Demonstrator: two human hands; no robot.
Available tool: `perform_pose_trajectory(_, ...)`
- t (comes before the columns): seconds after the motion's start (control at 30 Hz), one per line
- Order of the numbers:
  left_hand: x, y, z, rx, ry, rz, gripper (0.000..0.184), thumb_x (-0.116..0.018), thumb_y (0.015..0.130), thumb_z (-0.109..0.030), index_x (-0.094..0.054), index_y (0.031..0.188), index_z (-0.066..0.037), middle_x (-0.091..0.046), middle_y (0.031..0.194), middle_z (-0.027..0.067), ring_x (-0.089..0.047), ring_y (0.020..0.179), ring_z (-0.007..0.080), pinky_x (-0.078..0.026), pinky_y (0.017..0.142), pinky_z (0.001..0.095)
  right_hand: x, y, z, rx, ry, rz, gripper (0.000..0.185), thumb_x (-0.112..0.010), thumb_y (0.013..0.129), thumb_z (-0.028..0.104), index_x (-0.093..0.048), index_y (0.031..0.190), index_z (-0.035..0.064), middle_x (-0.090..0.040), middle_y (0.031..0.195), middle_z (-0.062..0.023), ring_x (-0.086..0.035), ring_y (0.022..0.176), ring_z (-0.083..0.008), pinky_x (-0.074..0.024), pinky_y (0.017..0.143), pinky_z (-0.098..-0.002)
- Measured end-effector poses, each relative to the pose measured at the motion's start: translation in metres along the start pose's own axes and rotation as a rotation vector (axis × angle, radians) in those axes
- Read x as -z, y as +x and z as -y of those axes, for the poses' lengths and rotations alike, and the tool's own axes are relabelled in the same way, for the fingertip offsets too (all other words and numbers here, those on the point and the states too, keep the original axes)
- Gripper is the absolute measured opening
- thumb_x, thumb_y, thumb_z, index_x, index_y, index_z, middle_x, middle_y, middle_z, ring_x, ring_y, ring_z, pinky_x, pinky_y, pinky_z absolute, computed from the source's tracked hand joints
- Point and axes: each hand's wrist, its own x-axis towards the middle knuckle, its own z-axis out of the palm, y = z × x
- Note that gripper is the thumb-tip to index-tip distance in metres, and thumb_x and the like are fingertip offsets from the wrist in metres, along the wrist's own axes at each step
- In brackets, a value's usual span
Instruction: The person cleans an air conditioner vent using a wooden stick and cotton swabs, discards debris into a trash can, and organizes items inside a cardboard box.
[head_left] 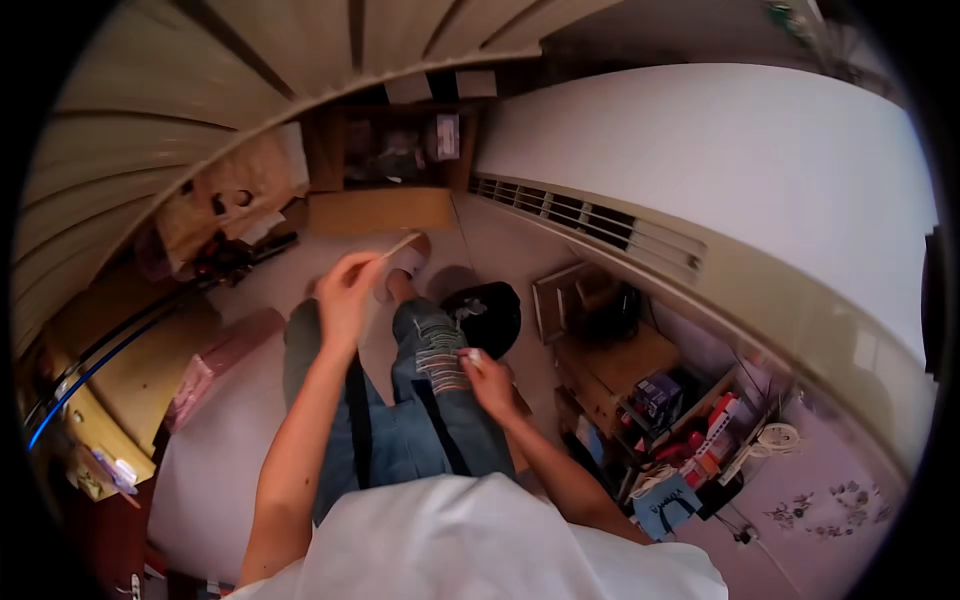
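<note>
My left hand (348,288) is raised over my left knee, its thumb and fingers pinched on a thin, pale, wooden-looking stick (402,246). The stick points away to the upper right, and its far end lies in front of my shoe (410,262) in the view. My right hand (488,384) is closed beside the frayed knee of my jeans (436,352). A small white thing (474,355) shows at its fingertips, too small to name. Just beyond that hand sits a round black object (488,318), perhaps a bag or bin.
A large white appliance with a vent grille (575,215) runs along the right. Below it, a wooden shelf (620,370) holds boxes and red items. At left are a pink box (220,365), a blue cable (95,385) and cardboard. An open cabinet (395,145) stands ahead.
</note>
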Motion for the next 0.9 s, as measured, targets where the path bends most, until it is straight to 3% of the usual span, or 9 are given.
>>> perform_pose_trajectory(0.1,-0.103,0.036,0.006,-0.083,-0.118,0.264,0.008,-0.065,0.084,-0.006,-0.065,0.088,0.001,-0.06,0.084,0.0035,-0.059,0.077,0.0108,-0.046,0.07,0.0216,-0.004,0.019,-0.026,0.084,-0.228,0.101,0.023,-0.054,0.089,0.024,-0.058,0.111,0.0177,-0.06,0.066,-0.0191,-0.06,0.06,-0.0392,-0.0469,0.055,-0.0483)
perform_pose_trajectory(0.17,-0.138,0.056,0.019,-0.075,-0.095,0.355,0.009,-0.066,0.081,-0.005,-0.064,0.086,0.001,-0.06,0.082,0.004,-0.056,0.07,0.0098,-0.045,0.064,0.0235,-0.013,0.02,-0.049,0.062,-0.308,0.174,0.025,-0.056,0.087,0.023,-0.056,0.112,0.0194,-0.059,0.064,-0.0184,-0.06,0.059,-0.0372,-0.0471,0.053,-0.0463)
perform_pose_trajectory(0.3,-0.166,0.09,0.047,-0.034,0.046,0.436,0.008,-0.066,0.08,-0.004,-0.063,0.086,0.002,-0.056,0.076,0.0012,-0.051,0.066,0.0077,-0.042,0.059,0.0225,-0.035,0.025,-0.063,-0.027,-0.324,0.195,0.025,-0.056,0.087,0.022,-0.056,0.112,0.0204,-0.058,0.059,-0.0155,-0.059,0.054,-0.0347,-0.0454,0.049,-0.0452)
perform_pose_trajectory(0.4,-0.176,0.107,0.049,-0.148,0.135,0.491,0.007,-0.065,0.08,-0.002,-0.064,0.086,0.001,-0.054,0.074,0.0012,-0.049,0.063,0.0084,-0.041,0.057,0.0228,-0.054,0.026,-0.061,-0.104,-0.234,0.173,0.022,-0.057,0.086,0.019,-0.058,0.108,0.0193,-0.057,0.059,-0.0162,-0.059,0.055,-0.0347,-0.0446,0.049,-0.0452)
perform_pose_trajectory(0.57,-0.189,0.118,0.053,-0.323,0.238,0.482,0.008,-0.063,0.079,-0.001,-0.066,0.087,-0.001,-0.053,0.072,0.0052,-0.05,0.059,0.0128,-0.041,0.054,0.0255,-0.088,0.024,-0.059,-0.058,-0.148,0.084,0.024,-0.058,0.083,0.016,-0.056,0.107,0.0165,-0.06,0.062,-0.0122,-0.06,0.055,-0.0306,-0.0463,0.05,-0.0409)
perform_pose_trajectory(0.73,-0.207,0.115,0.051,-0.489,0.396,0.318,0.007,-0.064,0.075,0.0,-0.062,0.081,-0.002,-0.055,0.073,0.0079,-0.056,0.058,0.0204,-0.045,0.054,0.0302,-0.099,0.026,-0.061,-0.06,-0.2,0.147,0.025,-0.06,0.08,0.015,-0.058,0.105,0.0168,-0.061,0.062,-0.0105,-0.061,0.055,-0.0281,-0.0478,0.051,-0.0399)
perform_pose_trajectory(0.83,-0.216,0.106,0.043,-0.498,0.623,0.362,0.006,-0.061,0.073,-0.001,-0.056,0.076,0.0,-0.056,0.077,0.0141,-0.061,0.067,0.0303,-0.05,0.06,0.0428,-0.108,0.018,-0.079,0.058,-0.198,0.045,0.025,-0.06,0.08,0.015,-0.058,0.105,0.0173,-0.06,0.061,-0.0104,-0.061,0.054,-0.0277,-0.0477,0.051,-0.04)
perform_pose_trajectory(0.9,-0.222,0.102,0.049,-0.309,0.404,0.357,0.004,-0.061,0.074,-0.001,-0.06,0.077,0.001,-0.061,0.074,0.0144,-0.062,0.063,0.0284,-0.05,0.057,0.0373,-0.111,0.011,-0.088,0.041,-0.169,0.058,0.026,-0.06,0.08,0.016,-0.057,0.106,0.0165,-0.061,0.063,-0.0098,-0.061,0.057,-0.0276,-0.0478,0.052,-0.04)
